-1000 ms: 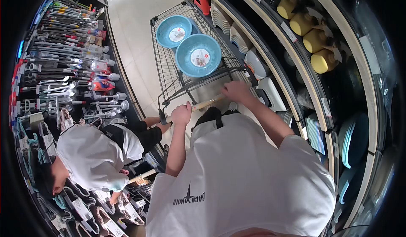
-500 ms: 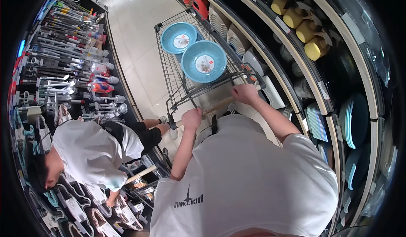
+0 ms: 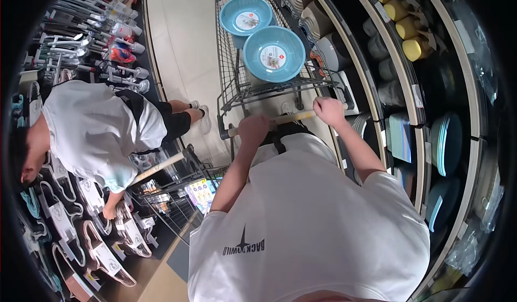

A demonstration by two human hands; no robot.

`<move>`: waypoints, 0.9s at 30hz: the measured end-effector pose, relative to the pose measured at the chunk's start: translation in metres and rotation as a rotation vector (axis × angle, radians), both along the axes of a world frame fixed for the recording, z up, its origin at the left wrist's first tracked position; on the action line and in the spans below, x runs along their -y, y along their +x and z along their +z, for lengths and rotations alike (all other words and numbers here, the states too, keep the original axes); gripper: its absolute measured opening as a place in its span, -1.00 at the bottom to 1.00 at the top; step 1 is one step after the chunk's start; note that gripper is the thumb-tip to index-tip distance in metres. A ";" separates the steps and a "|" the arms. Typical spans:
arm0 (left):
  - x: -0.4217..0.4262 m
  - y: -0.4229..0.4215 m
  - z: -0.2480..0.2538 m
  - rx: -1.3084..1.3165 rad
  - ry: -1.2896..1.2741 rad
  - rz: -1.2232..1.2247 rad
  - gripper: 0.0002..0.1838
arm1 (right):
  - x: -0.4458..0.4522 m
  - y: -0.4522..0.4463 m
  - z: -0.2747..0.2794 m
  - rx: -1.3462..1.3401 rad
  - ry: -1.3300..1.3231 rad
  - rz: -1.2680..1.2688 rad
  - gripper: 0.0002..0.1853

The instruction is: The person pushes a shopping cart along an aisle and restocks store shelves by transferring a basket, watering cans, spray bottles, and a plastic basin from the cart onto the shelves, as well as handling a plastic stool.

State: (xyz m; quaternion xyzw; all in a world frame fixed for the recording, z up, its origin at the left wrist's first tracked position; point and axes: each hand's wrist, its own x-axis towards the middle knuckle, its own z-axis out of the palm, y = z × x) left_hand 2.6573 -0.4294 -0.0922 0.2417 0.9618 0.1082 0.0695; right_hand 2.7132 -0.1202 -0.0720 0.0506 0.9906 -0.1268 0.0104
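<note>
My left hand (image 3: 253,130) is wrapped round the left part of the light-coloured handle (image 3: 295,117) of a shopping cart (image 3: 230,81). Towards the handle's right end, my right hand (image 3: 329,111) grips it too, fingers closed. Two round blue basins lie in the wire basket: the nearer basin (image 3: 258,59) is at the handle side, and the farther basin (image 3: 232,12) sits ahead and slightly left of it. Both face up, each with a round white label inside.
On the left, another person (image 3: 89,132) in a white shirt reaches toward hanging hangers (image 3: 110,253), beside a second cart (image 3: 167,205). Brushes (image 3: 99,22) hang farther up. Shelves on the right hold yellow bottles (image 3: 407,30) and blue basins (image 3: 447,143). Tiled floor (image 3: 180,38) runs ahead.
My cart and both hands have shifted a little up and right in view. The other person appears farther left and lower cart parts show more. My hands keep their hold on the handle.
</note>
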 end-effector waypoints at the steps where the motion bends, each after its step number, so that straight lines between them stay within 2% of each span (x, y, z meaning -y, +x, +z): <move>1: 0.002 0.008 0.002 0.044 -0.073 -0.021 -0.59 | 0.003 0.009 0.000 0.005 0.003 0.001 -0.67; 4: 0.007 0.036 0.010 0.111 -0.021 0.069 -0.57 | 0.010 0.037 -0.001 0.004 -0.005 -0.007 -0.69; 10: 0.025 0.079 0.003 0.144 0.103 0.039 -0.56 | 0.023 0.080 0.000 -0.027 -0.037 0.010 -0.71; 17: 0.027 0.122 -0.016 0.113 0.046 0.041 -0.52 | 0.023 0.122 0.003 -0.028 -0.062 0.049 -0.70; 19: 0.025 0.137 -0.015 0.127 0.015 0.132 -0.48 | 0.022 0.135 0.000 -0.052 -0.058 0.056 -0.71; 25: 0.023 0.186 -0.019 -0.053 0.060 0.184 -0.48 | 0.015 0.176 -0.018 -0.206 -0.193 0.056 -0.75; 27: 0.022 0.200 -0.024 -0.100 0.060 0.244 -0.48 | 0.011 0.192 -0.022 -0.252 -0.184 0.170 -0.72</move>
